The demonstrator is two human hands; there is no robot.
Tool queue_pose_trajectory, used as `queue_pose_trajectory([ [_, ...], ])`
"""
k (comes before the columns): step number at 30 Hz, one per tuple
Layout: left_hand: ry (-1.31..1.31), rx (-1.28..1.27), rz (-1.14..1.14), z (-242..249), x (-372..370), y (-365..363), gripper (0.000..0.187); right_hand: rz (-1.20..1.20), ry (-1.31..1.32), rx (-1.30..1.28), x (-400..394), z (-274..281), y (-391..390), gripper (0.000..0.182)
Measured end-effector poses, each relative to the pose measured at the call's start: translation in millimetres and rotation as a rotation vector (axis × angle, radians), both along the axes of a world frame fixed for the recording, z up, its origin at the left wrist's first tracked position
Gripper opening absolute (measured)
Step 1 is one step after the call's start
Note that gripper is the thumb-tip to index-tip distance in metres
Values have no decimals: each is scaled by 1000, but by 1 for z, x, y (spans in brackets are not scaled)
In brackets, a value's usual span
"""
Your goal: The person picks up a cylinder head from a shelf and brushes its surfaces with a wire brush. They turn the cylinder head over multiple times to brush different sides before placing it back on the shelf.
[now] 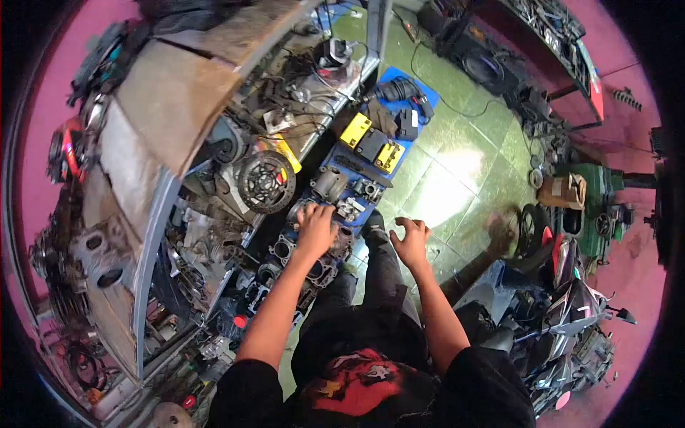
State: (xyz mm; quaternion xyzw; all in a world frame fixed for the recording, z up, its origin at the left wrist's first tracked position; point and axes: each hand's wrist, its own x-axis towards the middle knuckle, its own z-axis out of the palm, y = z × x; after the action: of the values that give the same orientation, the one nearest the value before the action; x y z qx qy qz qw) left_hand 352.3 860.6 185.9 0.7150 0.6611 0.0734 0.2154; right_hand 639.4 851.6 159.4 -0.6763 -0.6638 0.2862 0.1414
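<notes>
My left hand point(316, 230) reaches down over the metal engine cylinders on the blue mat, its fingers bent over one of them; whether it grips the part cannot be made out. A grey cylinder point(329, 183) stands just beyond its fingertips, and a small metal carburetor-like part point(349, 208) lies to their right. Below the hand sits another round-bored cylinder point(282, 248). My right hand point(410, 241) hovers above the green tiled floor, fingers apart and curved, with nothing in it. Farther up the mat are yellow-and-black batteries point(389, 156).
Left of the mat, a metal shelf point(153, 260) holds many parts, including a large toothed disc point(266, 182). A motorcycle point(571, 314) stands at the lower right. A cardboard box point(562, 191) sits at the right, and a black cable point(457, 113) crosses the green floor.
</notes>
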Motion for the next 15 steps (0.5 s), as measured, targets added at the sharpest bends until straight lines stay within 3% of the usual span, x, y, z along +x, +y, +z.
queue_pose_trajectory([
  [7,222,40,-90,-85,4,106,61,65,-157,-53,12,-85,68,42],
  [15,401,-129,-99,-158,27,179,74,137,-320,-131,10,-167,128,47],
])
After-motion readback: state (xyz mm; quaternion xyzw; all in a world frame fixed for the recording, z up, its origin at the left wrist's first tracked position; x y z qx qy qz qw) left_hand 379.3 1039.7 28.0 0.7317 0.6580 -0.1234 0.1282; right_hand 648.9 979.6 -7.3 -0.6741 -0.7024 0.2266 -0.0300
